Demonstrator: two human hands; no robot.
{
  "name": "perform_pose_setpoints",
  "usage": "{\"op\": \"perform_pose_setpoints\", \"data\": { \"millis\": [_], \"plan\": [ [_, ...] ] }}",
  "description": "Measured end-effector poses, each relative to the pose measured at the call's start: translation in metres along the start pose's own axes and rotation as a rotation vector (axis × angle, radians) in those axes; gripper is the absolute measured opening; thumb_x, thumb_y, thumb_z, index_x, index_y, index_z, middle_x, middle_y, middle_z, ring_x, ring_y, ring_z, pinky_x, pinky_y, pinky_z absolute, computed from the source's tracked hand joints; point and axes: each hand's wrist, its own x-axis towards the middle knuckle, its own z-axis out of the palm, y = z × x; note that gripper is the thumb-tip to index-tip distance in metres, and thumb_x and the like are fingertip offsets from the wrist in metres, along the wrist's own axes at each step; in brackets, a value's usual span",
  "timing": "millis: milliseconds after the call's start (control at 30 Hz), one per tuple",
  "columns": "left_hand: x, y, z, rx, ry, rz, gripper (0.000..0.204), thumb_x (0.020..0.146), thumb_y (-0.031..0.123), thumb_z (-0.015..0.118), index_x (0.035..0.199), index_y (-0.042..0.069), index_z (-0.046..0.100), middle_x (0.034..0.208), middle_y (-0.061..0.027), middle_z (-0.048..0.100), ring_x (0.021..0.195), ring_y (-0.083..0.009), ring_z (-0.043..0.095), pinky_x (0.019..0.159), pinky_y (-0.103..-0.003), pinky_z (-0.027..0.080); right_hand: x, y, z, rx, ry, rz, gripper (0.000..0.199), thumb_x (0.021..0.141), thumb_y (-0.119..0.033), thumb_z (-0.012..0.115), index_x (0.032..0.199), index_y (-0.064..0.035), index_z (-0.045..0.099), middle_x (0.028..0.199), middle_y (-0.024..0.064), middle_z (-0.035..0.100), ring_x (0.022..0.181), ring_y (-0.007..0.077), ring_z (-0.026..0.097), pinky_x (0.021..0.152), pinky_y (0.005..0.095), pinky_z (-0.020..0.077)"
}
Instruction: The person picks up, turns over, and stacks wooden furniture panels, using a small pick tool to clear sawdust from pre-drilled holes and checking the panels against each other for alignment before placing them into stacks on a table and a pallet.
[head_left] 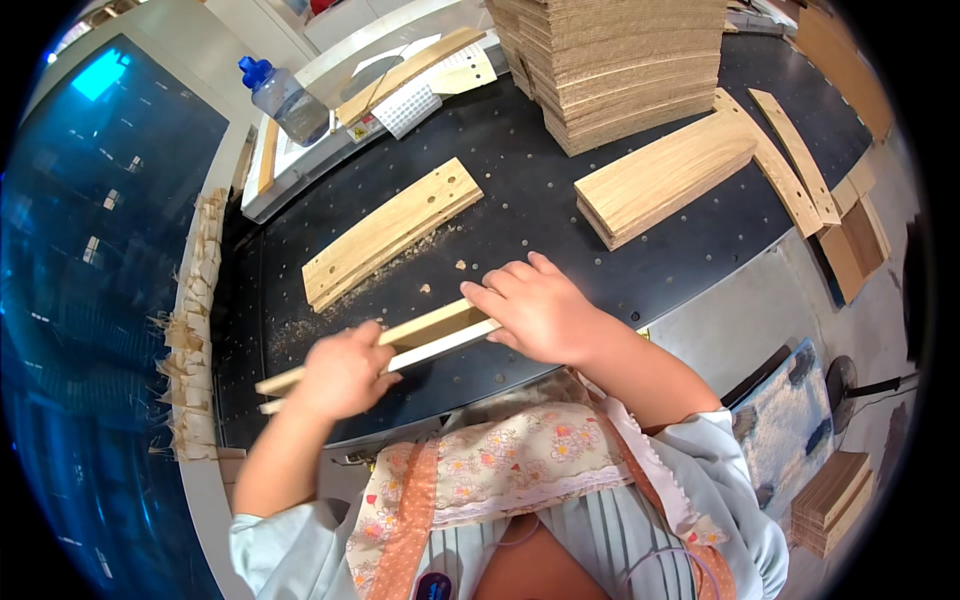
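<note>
Between my two hands are two long, narrow wooden slats, held edge-up with a gap between them, just above the near side of the black table. My left hand grips them toward their left end, fingers bent over the top. At the right end, my right hand is closed around them, its fingers partly hiding that end. Just beyond lies a small pile of pale wooden slats with drilled holes, wood chips scattered along its near side. A stack of wider wooden pieces, rounded at the far end, rests to the right.
A tall stack of brown boards stands at the back. Loose slats lie far right. A blue-capped bottle and papers sit on a white ledge. At left is a dark glossy panel with a frayed edge; more wood pieces are lower right.
</note>
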Motion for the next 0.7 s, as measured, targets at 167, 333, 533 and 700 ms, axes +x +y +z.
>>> {"op": "perform_pose_setpoints", "data": {
  "millis": [167,333,533,700],
  "plan": [
    [-0.002,0.021,0.052,-0.250,0.190,-0.111,0.020,0.065,0.021,0.072,0.071,0.007,0.058,0.077,-0.0091,0.050,0.068,-0.0282,0.056,0.058,-0.038,0.046,-0.007,0.002,-0.002,-0.209,0.007,-0.108,0.047,0.069,-0.017,0.062,0.114,-0.0038,0.055,0.098,0.0141,0.057,0.102,0.0325,0.051,0.092,0.0603,0.0328],
    [-0.015,0.041,0.048,-0.230,0.198,-0.097,0.019,0.066,0.020,0.070,0.069,0.008,0.056,0.077,-0.0077,0.048,0.071,-0.0269,0.054,0.060,-0.037,0.045,0.005,-0.027,0.004,-0.131,-0.039,-0.311,0.041,0.078,-0.014,0.046,0.117,-0.0018,0.053,0.097,0.0171,0.057,0.100,0.0339,0.052,0.091,0.0598,0.0334],
    [-0.031,0.027,0.053,-0.341,0.139,-0.178,0.017,0.068,0.021,0.069,0.078,0.010,0.060,0.081,-0.0073,0.050,0.076,-0.0269,0.056,0.065,-0.037,0.047,0.016,-0.041,0.027,-0.175,-0.232,-0.220,0.055,0.070,-0.022,0.064,0.121,-0.0063,0.051,0.088,0.0111,0.058,0.081,0.0288,0.058,0.083,0.0511,0.0423],
    [-0.024,-0.042,0.064,-0.242,0.192,-0.233,0.020,0.067,0.022,0.070,0.074,0.008,0.058,0.082,-0.0093,0.052,0.076,-0.0304,0.056,0.066,-0.041,0.047,0.067,-0.027,0.073,-0.282,-0.130,-0.167,0.065,0.068,-0.020,0.065,0.128,-0.0101,0.042,0.103,0.0075,0.054,0.097,0.0244,0.052,0.090,0.0478,0.0371]
  ]
}}
